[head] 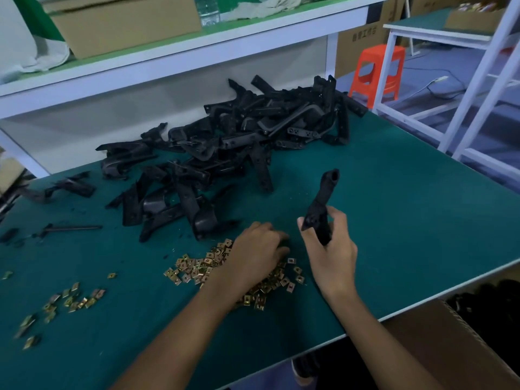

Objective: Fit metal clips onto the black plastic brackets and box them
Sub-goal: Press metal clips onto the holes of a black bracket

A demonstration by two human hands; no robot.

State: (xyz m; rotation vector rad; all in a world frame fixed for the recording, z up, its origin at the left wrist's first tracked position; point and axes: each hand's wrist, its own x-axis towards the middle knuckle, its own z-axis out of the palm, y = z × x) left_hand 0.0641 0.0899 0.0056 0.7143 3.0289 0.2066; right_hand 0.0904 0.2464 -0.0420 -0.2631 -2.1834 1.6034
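Observation:
My right hand grips a black plastic bracket by its lower end and holds it upright above the green table. My left hand lies palm down on a heap of brass-coloured metal clips, its fingers curled at the heap's far edge; whether they pinch a clip is hidden. A big pile of black brackets fills the table's far middle.
A smaller scatter of clips lies at the left. An open cardboard box with black parts stands below the table's right front edge. A white shelf with cartons runs behind. An orange stool stands on the floor at the right.

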